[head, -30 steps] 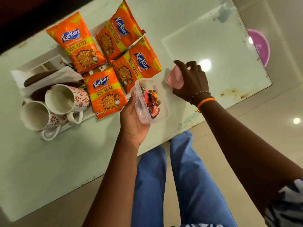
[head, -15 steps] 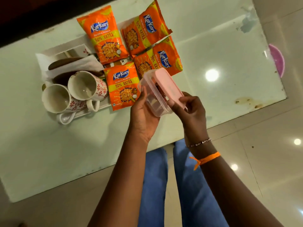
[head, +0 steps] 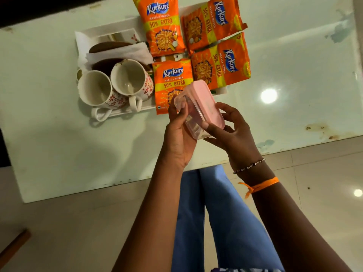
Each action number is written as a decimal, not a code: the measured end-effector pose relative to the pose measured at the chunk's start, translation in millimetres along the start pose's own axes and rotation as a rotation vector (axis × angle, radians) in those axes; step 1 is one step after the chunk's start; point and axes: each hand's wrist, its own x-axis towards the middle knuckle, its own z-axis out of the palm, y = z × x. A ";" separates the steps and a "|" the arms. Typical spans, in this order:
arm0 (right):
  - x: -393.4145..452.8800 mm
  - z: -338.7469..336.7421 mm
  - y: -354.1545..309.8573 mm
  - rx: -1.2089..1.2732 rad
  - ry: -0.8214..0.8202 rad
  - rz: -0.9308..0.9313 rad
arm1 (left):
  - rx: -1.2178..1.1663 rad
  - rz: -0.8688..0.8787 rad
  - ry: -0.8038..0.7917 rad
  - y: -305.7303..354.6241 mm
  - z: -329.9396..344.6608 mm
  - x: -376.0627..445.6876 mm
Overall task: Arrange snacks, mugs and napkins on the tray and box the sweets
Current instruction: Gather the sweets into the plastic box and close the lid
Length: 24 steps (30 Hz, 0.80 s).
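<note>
From the head view, the left hand (head: 179, 134) and right hand (head: 229, 132) both grip 1 clear box (head: 191, 118) with 1 pink lid (head: 206, 105) on it, above the counter (head: 78, 154). The white tray (head: 110, 30) holds 4 orange snack bags (head: 164, 26), 2 mugs (head: 129, 79) and white napkins (head: 125, 53).
</note>
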 end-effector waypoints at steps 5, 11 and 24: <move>7.3 -13.9 -13.5 -0.047 -0.130 0.054 | 0.026 0.005 0.036 1.2 4.3 0.6; 14.4 -22.3 -29.9 -0.243 -0.203 -0.053 | 0.128 -0.028 0.018 15.8 15.2 0.7; 13.3 34.6 -44.3 -0.633 -0.266 -0.524 | 0.595 0.020 0.281 91.5 -13.3 -7.7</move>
